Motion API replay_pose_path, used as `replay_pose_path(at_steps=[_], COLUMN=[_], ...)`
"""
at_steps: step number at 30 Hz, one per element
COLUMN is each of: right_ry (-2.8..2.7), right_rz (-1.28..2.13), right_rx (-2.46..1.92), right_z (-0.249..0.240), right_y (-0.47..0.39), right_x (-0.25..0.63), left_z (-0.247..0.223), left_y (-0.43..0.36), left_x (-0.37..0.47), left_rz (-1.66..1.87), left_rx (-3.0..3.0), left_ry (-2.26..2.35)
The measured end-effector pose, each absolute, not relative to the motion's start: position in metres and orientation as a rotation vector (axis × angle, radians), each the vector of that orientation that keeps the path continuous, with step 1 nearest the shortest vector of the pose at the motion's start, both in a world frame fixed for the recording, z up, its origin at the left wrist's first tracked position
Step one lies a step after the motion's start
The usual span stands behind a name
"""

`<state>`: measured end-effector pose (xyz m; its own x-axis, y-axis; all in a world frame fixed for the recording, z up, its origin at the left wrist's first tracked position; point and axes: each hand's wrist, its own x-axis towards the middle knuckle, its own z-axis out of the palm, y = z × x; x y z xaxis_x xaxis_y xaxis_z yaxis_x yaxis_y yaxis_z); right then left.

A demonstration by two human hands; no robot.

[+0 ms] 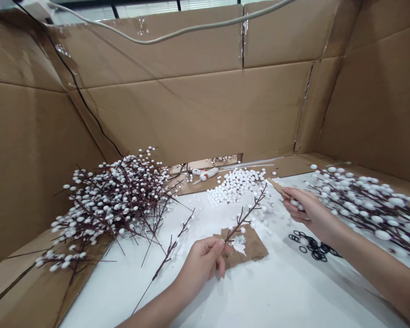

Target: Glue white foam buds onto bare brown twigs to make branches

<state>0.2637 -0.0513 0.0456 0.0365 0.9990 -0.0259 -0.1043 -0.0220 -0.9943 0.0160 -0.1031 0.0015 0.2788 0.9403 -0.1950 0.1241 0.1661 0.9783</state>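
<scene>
My left hand [202, 260] pinches a dark brown artificial twig [243, 218] near its lower end. The twig slants up to the right, with a few white berries along it. Beneath it lies a cardboard square [258, 246] bearing a white smear [239, 246] that looks like glue. Farther right, my right hand [305, 209] is closed around a narrow cardboard strip [276, 186], its tip pointing left. White berries [296, 204] show at its fingers too. Behind the twig's tip, a heap of loose white berries [237, 184] is spread on the white tabletop [280, 291].
Berry-covered branches [112, 196] are piled at left, and more berried stems [369, 205] lie at right. Black rings [316, 248] sit under my right forearm. A bare twig [171, 248] lies left of my left hand. Glue guns [208, 173] rest by the cardboard wall [191, 109].
</scene>
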Motion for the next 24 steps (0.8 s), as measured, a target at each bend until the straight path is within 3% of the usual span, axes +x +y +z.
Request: replay_pose_path(at_steps=[24], right_ry=[-1.077], right_rz=[1.249], right_rx=[-1.198], right_z=[0.0408], right_y=[-0.0477], right_x=[0.2646], left_z=[0.0019], left_y=[-0.1025], left_x=[0.0165], left_rz=[0.819], left_rx=[1.256], left_ry=[1.125])
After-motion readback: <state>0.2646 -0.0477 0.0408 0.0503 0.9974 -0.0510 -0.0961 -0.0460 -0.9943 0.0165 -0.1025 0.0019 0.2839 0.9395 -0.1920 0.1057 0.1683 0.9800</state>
